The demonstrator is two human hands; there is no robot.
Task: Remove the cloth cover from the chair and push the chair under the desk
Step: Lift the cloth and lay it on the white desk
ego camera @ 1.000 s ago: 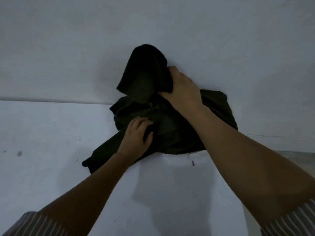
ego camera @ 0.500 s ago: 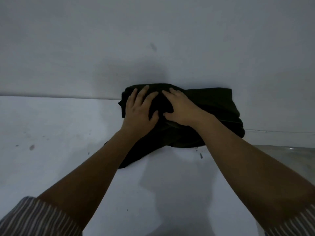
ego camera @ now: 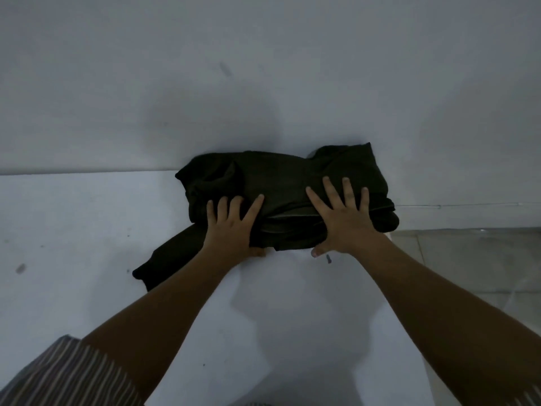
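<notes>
Since half a second ago we have drawn our hands apart across the bundle, and the raised fold we held a second ago now lies flat. The dark cloth cover [ego camera: 281, 194] rests as a rough folded stack on the white desk [ego camera: 73, 230], its far side against the wall [ego camera: 263, 68]. A loose tail trails toward us at the near left. Our left hand [ego camera: 231, 227] lies palm down with fingers spread on the left part of the stack; our right hand [ego camera: 342, 218] presses likewise on the right part. Neither pinches any fabric.

We judge the cover removed and its stowing nearly done. The chair is not in view, so pushing it under the desk remains. That calls for lifting both hands clear and turning toward the chair.

The stack sits near the desk's right edge, beyond which tiled floor [ego camera: 474, 273] shows. The desk to the left lies open.
</notes>
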